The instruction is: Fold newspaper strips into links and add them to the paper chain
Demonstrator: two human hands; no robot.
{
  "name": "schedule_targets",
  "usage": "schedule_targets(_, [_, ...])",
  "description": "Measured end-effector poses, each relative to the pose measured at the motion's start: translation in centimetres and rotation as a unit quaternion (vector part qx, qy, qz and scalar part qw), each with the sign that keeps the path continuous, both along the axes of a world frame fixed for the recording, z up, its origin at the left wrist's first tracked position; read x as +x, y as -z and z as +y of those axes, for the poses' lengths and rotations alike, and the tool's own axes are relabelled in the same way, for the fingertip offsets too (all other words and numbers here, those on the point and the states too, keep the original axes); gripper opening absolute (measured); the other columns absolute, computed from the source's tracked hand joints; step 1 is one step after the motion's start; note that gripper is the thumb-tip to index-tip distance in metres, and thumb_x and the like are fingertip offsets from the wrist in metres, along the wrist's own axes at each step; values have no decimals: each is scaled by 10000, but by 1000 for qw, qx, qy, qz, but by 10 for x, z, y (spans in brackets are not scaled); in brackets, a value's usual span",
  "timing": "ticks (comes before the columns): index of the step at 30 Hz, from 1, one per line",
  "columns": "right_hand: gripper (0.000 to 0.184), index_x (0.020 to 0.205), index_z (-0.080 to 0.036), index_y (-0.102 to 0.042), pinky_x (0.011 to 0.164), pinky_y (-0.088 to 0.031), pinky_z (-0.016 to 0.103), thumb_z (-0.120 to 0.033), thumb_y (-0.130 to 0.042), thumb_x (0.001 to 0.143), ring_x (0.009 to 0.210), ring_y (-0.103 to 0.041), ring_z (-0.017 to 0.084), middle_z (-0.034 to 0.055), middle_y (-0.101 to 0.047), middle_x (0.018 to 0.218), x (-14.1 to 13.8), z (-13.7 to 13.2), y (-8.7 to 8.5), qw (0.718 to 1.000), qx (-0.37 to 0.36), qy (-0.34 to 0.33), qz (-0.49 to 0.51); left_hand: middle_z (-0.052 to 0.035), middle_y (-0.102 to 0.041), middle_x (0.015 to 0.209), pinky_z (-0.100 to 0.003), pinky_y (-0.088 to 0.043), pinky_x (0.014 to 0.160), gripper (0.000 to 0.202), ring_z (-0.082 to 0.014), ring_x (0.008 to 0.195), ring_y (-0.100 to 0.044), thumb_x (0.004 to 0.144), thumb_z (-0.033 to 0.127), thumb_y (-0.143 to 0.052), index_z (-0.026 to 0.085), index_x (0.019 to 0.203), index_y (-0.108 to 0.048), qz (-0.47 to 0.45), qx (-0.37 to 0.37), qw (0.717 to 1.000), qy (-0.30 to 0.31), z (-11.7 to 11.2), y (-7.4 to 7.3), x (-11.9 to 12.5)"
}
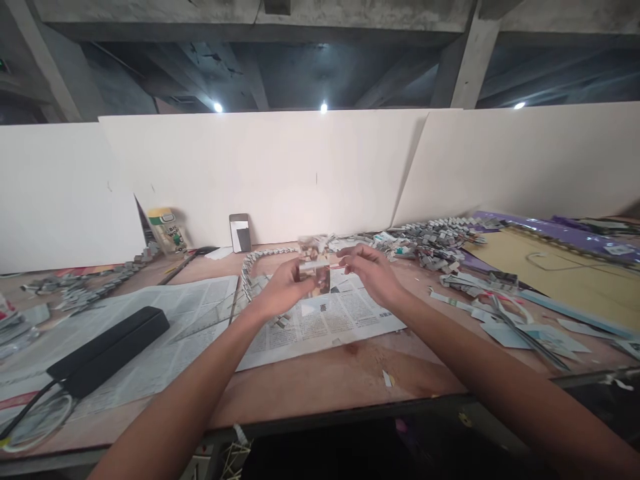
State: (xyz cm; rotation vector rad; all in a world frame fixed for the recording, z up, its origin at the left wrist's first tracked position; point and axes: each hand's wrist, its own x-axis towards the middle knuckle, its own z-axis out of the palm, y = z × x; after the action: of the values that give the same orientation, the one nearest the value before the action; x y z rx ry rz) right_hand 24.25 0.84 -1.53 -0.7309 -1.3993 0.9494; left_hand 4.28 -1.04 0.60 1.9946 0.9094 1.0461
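Observation:
In the middle of the head view, my left hand grips a piece of printed paper between thumb and fingers. The paper stands raised above a newspaper sheet and is blurred. To its right, my right hand has its fingers bent and pinched together near the paper's edge. What they hold, if anything, is too small and blurred to name. A chain of folded paper pieces curves behind my left hand and partly passes under it. A clear triangular ruler lies left of my left forearm.
Scissors and paper scraps lie at right, before a pile of folded paper chains. A black case is at left. A phone and a yellow-topped packet lean on the white partition.

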Motion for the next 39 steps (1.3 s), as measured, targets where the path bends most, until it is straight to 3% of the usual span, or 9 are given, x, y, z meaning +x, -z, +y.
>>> schedule_targets(2, [57,764,-216,-588,722,-440,309,-259,-623,753,900,-571,186,33,-614,933,5,-4,-6,997,60,12,-35,-32,-619,781,-259,-449,594,197,-174,722,-588,757,289,-572,151,891,-615,12,-12,999,49,-1,1,1])
schedule_targets(6, [473,1222,-286,-495,805,-446,348,-300,-631,770,1043,-542,216,71,-546,1205,4,-17,-15,968,154,27,-196,-46,-627,845,-303,-477,701,194,-197,835,-610,781,240,-505,164,937,-591,52,-31,993,103,-1,5,2])
schedule_targets(12, [143,888,-206,-661,715,-445,312,-287,-564,821,800,-600,190,48,-670,853,-2,-19,-13,921,222,30,-318,-44,-643,886,-288,-469,661,338,-186,796,-636,825,279,-453,206,1153,-493,136,-45,985,94,-1,9,0])
schedule_targets(18, [178,892,-184,-621,657,-415,282,-328,-526,848,727,-549,164,34,-608,783,4,-13,-13,942,171,11,-288,-43,-658,937,-282,-462,726,205,-186,876,-617,835,285,-447,187,944,-590,162,-21,982,90,0,6,-3])
schedule_targets(24, [222,760,-174,-557,588,-344,259,-372,-519,852,631,-452,127,0,-493,682,8,-11,-15,948,144,-5,-284,-48,-679,912,-297,-466,778,324,-188,871,-618,879,405,-419,178,934,-643,162,-17,984,70,2,6,-6])
schedule_targets(29, [318,629,-186,-395,545,-268,250,-390,-500,850,565,-334,102,-43,-316,603,10,-8,-14,942,133,34,-306,-22,-642,763,-243,-440,609,396,-140,671,-564,878,462,-402,166,885,-666,131,48,988,61,7,4,-8])
schedule_targets(33, [311,629,-189,-386,537,-275,248,-389,-494,842,561,-348,105,-43,-318,596,11,-3,-12,938,108,67,-323,8,-569,584,-232,-342,479,420,-115,507,-459,861,479,-417,170,787,-692,151,94,983,-40,9,2,-10])
schedule_targets(36, [271,678,-183,-469,562,-332,263,-391,-472,851,599,-442,131,-14,-445,632,12,-1,-10,934,87,94,-334,-17,-679,762,-256,-421,597,394,-169,672,-573,848,484,-442,199,834,-713,122,120,981,-88,10,2,-12])
schedule_targets(39, [231,937,-193,-555,663,-416,316,-395,-511,834,785,-560,202,62,-597,903,10,-3,-8,925,114,156,-326,-18,-711,908,-282,-450,733,376,-209,833,-615,853,478,-441,218,859,-714,114,144,976,-116,10,3,-12])
